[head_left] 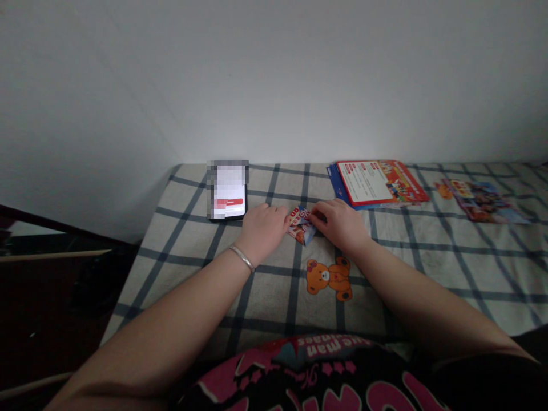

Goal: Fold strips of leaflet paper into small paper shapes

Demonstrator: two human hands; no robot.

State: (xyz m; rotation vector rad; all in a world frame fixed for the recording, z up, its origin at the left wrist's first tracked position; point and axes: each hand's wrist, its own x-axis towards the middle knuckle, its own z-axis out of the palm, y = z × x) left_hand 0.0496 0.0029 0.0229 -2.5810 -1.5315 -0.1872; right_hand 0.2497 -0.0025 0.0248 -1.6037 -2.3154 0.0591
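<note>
Between my two hands, low over the checked cloth, is a small folded piece of printed paper (pixel 303 231) in red, white and blue. My left hand (pixel 264 229), with a silver bangle at the wrist, pinches the paper's left side. The right edge is gripped by the bent fingers of my right hand (pixel 343 226). Both hands hide parts of the paper's edges. Just beyond my left hand lies a phone (pixel 230 191) with a lit screen, partly blurred out.
A stack of red and blue printed sheets (pixel 377 182) lies by the wall (pixel 299 85), beyond my right hand. Farther right is another colourful printed sheet (pixel 483 200). The checked cloth (pixel 180 234) carries bear pictures; its left edge drops to a dark area.
</note>
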